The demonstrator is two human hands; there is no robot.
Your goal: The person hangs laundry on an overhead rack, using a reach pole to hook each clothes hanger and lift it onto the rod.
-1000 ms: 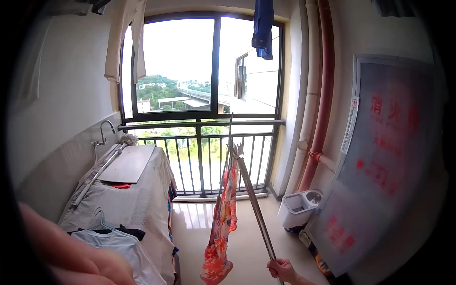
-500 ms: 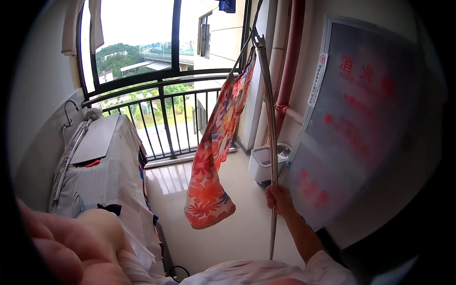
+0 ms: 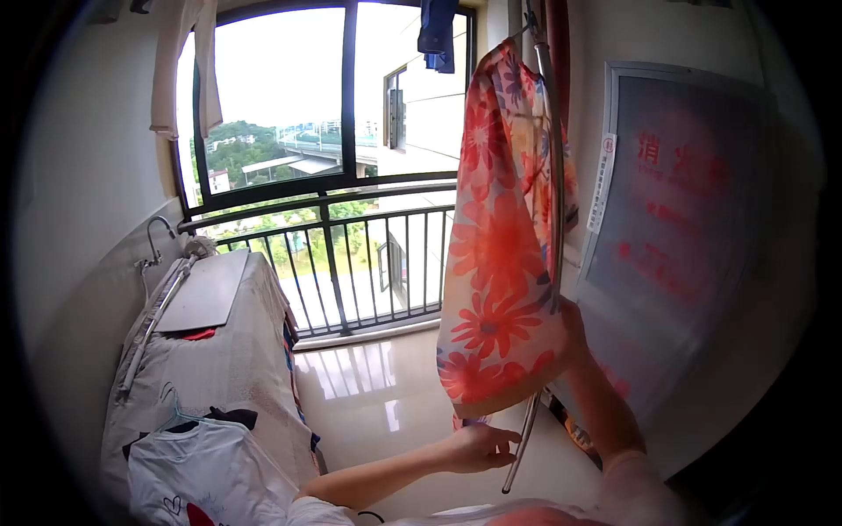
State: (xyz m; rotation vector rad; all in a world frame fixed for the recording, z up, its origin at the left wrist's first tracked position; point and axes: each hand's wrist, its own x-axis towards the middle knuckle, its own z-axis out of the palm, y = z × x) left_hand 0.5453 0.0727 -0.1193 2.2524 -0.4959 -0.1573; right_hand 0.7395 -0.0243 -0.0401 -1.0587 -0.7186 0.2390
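My right hand [image 3: 574,329] is closed round a long metal clothes pole [image 3: 553,167], partly hidden behind the cloth. From the forked top of the pole hangs a floral garment [image 3: 495,263] in orange, red and cream, in front of the shaft. Its lower hem hangs just above my left hand [image 3: 482,449]. The left hand holds nothing; its loosely bent fingers are apart, close beside the lower end of the pole. Whether a fingertip touches the pole I cannot tell.
On the left, a cloth-covered surface [image 3: 210,359] bears a flat board [image 3: 206,291] and a white T-shirt [image 3: 210,473] on a hanger. A balcony railing [image 3: 377,263] runs below the window. Dark blue clothing [image 3: 437,35] hangs overhead. The fire-hydrant cabinet door [image 3: 675,193] is at right.
The pole and garment have come closer and more upright, shifting right. My left hand has moved from the near left edge to the pole's lower end. My right hand still grips the pole.
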